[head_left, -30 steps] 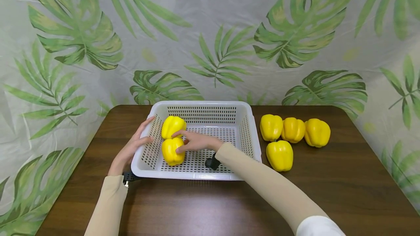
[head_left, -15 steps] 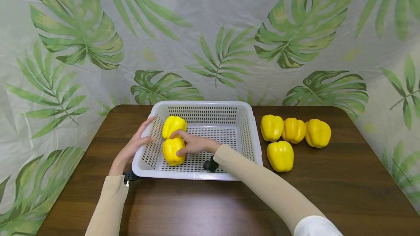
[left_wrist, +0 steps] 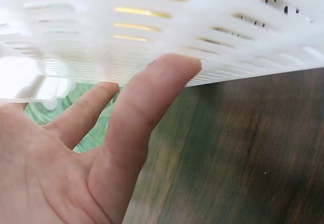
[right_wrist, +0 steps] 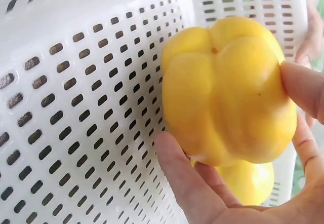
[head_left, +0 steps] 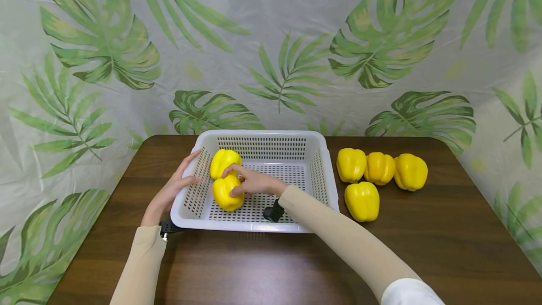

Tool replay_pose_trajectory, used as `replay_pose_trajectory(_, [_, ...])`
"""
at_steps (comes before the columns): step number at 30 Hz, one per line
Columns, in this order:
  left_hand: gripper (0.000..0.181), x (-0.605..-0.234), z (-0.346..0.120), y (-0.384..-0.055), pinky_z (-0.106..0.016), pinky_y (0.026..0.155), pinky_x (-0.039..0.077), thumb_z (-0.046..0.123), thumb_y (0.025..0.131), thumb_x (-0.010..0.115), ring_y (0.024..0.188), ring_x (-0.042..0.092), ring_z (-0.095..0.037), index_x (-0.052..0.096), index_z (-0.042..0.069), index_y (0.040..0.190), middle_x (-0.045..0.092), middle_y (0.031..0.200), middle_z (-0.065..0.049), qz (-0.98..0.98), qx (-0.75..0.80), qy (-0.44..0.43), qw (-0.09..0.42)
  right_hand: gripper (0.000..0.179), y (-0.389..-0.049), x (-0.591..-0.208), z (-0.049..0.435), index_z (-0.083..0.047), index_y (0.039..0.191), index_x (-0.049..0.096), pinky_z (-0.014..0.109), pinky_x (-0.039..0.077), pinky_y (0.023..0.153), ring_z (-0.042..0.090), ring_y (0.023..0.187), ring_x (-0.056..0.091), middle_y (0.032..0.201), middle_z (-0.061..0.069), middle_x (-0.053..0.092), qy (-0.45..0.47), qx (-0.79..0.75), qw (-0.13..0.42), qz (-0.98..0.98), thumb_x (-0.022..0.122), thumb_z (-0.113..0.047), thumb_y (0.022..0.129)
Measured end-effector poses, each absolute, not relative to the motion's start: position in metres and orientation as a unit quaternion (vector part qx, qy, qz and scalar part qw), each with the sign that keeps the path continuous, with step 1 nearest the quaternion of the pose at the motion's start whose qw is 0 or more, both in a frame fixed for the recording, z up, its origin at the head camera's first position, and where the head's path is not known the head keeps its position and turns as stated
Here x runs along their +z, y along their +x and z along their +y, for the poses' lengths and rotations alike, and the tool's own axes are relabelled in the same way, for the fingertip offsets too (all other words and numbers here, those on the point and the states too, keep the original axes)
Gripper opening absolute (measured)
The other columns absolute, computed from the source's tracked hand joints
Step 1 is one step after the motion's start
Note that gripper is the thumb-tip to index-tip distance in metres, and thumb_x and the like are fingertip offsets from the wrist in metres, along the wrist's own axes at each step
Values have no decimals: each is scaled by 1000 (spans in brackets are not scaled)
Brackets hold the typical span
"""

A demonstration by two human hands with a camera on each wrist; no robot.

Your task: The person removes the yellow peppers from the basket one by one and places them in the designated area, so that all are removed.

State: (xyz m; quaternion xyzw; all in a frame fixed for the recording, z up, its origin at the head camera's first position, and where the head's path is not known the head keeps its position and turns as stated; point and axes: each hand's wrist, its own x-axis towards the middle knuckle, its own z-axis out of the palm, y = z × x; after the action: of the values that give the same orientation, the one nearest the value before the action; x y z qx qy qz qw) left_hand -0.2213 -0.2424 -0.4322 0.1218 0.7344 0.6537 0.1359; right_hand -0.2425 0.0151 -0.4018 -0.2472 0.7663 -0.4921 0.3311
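Observation:
A white perforated plastic basket [head_left: 254, 227] stands on the table with two yellow bell peppers in its left part. My right hand [head_left: 257, 182] holds the nearer bell pepper [head_left: 223, 196], thumb and fingers spread around its sides. In the right wrist view this bell pepper [right_wrist: 228, 92] tilts, its lobed end facing the camera. Just behind it, the other bell pepper [head_left: 223, 161] lies by the basket's left wall. My left hand [head_left: 166, 194] rests against the outside of that wall. Its thumb [left_wrist: 147, 102] and a finger lie straight along the slotted plastic in the left wrist view.
Right of the basket, several more yellow bell peppers sit close together: three in a back row, with the rightmost one [head_left: 410, 172] farthest out, and one [head_left: 362, 201] in front. A leaf-patterned cloth [head_left: 288, 60] hangs behind the dark wooden table [head_left: 262, 267].
The nearer bell pepper has shifted slightly right and up in the head view and turned in my right hand, whose fingers have closed around it. My left hand keeps its place.

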Motion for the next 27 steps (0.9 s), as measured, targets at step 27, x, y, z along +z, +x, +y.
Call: replay_pose_trajectory(27, [71, -433, -242, -222, -58, 82, 47, 7, 96, 44, 122, 34, -53, 9, 27, 154, 6, 155, -18, 722, 665, 132, 139, 49, -243, -376, 60, -18, 134, 45, 55, 50, 82, 34, 112, 48, 136, 18, 35, -192, -588, 286, 732, 57, -5, 89])
